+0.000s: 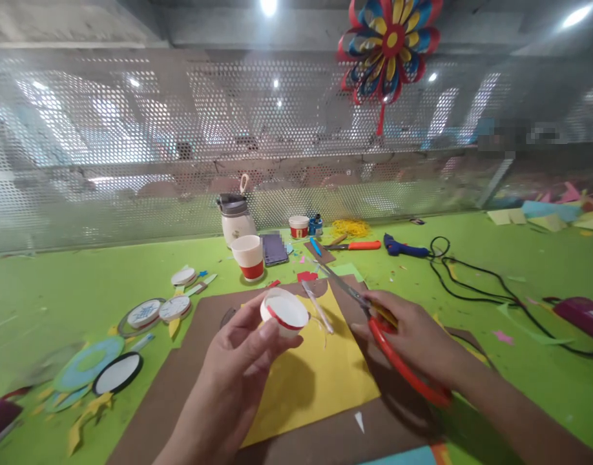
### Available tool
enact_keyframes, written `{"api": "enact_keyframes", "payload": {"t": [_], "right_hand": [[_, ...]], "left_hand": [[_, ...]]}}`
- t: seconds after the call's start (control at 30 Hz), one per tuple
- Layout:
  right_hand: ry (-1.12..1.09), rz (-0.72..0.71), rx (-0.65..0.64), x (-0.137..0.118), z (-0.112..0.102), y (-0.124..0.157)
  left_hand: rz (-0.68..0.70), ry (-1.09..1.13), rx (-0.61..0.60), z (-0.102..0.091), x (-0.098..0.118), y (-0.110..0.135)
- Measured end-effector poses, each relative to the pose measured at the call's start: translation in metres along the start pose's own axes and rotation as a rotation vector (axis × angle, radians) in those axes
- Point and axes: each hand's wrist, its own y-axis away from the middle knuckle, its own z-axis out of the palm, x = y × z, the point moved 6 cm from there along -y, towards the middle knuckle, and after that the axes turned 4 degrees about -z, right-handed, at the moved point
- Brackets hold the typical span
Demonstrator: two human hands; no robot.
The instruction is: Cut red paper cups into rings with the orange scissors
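Observation:
My left hand point(241, 352) is closed around the rim of a short, cut-down white paper cup point(287, 309), its opening tilted toward me. A thin red strip lies along the cup's inner edge. My right hand point(415, 329) grips a pair of scissors point(391, 358) with red handles, the blades pointing up and left, apart from the cup. Something yellowish-brown shows between the right fingers; I cannot make it out. Below both hands, a yellow sheet point(320, 381) rests on brown card point(165, 381). A white pen-like stick point(318, 307) lies on the yellow sheet.
Behind stand a red-and-white paper cup point(249, 258), a bottle point(237, 223) and a phone point(276, 250). To the right are a blue glue gun point(405, 247) and a black cable point(480, 300). Paper discs point(144, 313) and rings point(90, 363) lie left. A paper flower point(392, 42) hangs above.

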Motion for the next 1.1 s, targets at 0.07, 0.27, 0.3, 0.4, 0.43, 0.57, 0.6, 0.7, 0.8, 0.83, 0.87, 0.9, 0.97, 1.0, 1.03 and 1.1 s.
{"api": "enact_keyframes", "payload": {"t": [0.07,0.27,0.3,0.4,0.43,0.57,0.6,0.7,0.8,0.83,0.87,0.9,0.97,1.0,1.03,1.1], "right_hand": [[0.121,0.049,0.026,0.016,0.001,-0.009],[0.307,0.059,0.003,0.036,0.007,-0.017],[0.301,0.038,0.006,0.033,0.006,-0.015],[0.215,-0.014,0.048,0.019,-0.002,-0.010],[0.160,-0.028,0.066,0.013,-0.006,-0.007],[-0.213,-0.125,-0.012,-0.023,-0.009,0.002],[-0.319,-0.149,-0.074,-0.033,-0.006,0.005],[-0.574,-0.184,-0.219,-0.056,0.004,0.012],[-0.716,-0.201,-0.277,-0.070,0.011,0.013],[-0.739,-0.205,-0.280,-0.072,0.012,0.012],[-0.754,-0.209,-0.278,-0.074,0.014,0.010],[-0.763,-0.214,-0.272,-0.075,0.015,0.007],[-0.772,-0.222,-0.257,-0.076,0.017,0.002],[-0.779,-0.224,-0.250,-0.077,0.018,0.000],[-0.790,-0.226,-0.242,-0.077,0.020,-0.002],[-0.816,-0.226,-0.229,-0.076,0.021,-0.004]], "left_hand": [[0.077,-0.105,0.038,-0.002,0.002,-0.001],[0.305,-0.283,0.112,-0.003,0.007,-0.004],[0.319,-0.294,0.107,-0.002,0.007,-0.005],[0.312,-0.299,0.096,-0.002,0.003,-0.007],[0.308,-0.306,0.092,-0.002,0.002,-0.008],[0.307,-0.393,0.033,0.000,-0.008,-0.011],[0.312,-0.412,0.015,0.001,-0.010,-0.012],[0.341,-0.410,-0.023,0.004,-0.015,-0.012],[0.369,-0.365,-0.029,0.008,-0.015,-0.009],[0.372,-0.348,-0.025,0.009,-0.014,-0.008],[0.366,-0.329,-0.021,0.010,-0.013,-0.007],[0.345,-0.309,-0.021,0.011,-0.014,-0.006],[0.272,-0.273,-0.032,0.011,-0.017,-0.006],[0.228,-0.258,-0.038,0.011,-0.019,-0.007],[0.186,-0.243,-0.044,0.010,-0.021,-0.007],[0.110,-0.202,-0.057,0.009,-0.024,-0.007]]}}
